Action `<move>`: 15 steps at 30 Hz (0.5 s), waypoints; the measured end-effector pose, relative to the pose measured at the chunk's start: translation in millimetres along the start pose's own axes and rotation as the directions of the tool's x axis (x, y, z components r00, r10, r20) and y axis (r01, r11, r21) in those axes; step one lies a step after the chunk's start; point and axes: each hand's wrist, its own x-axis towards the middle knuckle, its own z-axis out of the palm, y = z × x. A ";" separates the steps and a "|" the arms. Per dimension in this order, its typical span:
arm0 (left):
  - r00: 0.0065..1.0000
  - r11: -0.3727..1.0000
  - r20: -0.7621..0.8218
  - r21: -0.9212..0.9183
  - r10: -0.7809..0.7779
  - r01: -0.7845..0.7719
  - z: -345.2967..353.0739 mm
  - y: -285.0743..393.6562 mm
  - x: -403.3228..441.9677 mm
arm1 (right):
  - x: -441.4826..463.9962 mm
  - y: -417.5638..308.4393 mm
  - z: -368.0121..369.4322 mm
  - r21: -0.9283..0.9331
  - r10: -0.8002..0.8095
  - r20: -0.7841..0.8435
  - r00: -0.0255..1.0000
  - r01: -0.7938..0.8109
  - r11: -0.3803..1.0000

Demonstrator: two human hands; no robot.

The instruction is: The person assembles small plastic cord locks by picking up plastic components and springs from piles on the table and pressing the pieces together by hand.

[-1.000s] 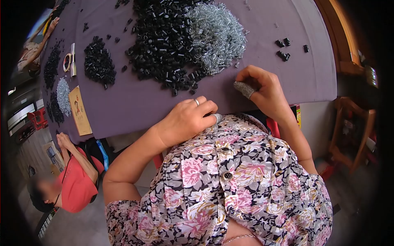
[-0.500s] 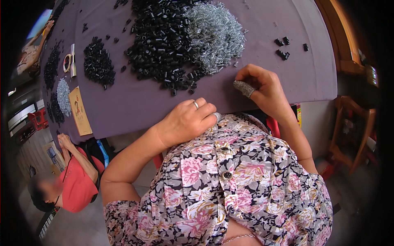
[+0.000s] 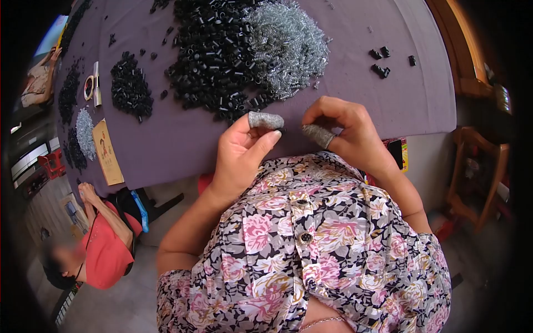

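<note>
My left hand (image 3: pixel 241 152), a grey cover on its index finger, is closed in a pinch just in front of the piles. A small black piece (image 3: pixel 282 129) shows between its thumb and covered fingertip. To its right, my right hand (image 3: pixel 350 127) also pinches, with a grey cover on the thumb; what lies between these fingertips is too small and hidden to name. Beyond the hands rises a large heap of short black plastic tubes (image 3: pixel 208 66). Against its right side lies a heap of small metal springs (image 3: pixel 288 53).
Several black pieces (image 3: pixel 381 70) lie apart on the purple cloth (image 3: pixel 355 89) at right. At left are a smaller black pile (image 3: pixel 130 86), a tape roll (image 3: pixel 89 87) and a tan booklet (image 3: pixel 106 152). A person in red (image 3: pixel 108 244) sits at the left side.
My left hand has come up from the table edge by my body and turned, its thumb and covered finger now pinching a black piece. My right hand has shifted slightly left and down.
</note>
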 end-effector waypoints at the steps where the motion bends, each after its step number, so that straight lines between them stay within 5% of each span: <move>1: 1.000 1.000 -0.009 -0.029 -0.012 0.012 0.5 -0.7 0.9 | 0.9 -1.3 3.0 0.010 -0.014 0.012 1.000 0.014 1.000; 7: 0.999 0.995 0.029 -0.092 -0.036 0.038 4.0 -3.4 -4.2 | -1.1 2.2 16.9 0.046 -0.051 -0.005 0.999 0.051 0.998; 15: 0.997 0.992 0.047 -0.112 -0.053 0.058 7.5 -3.0 -11.9 | -8.3 1.2 19.6 0.307 0.088 0.028 0.996 -0.092 0.947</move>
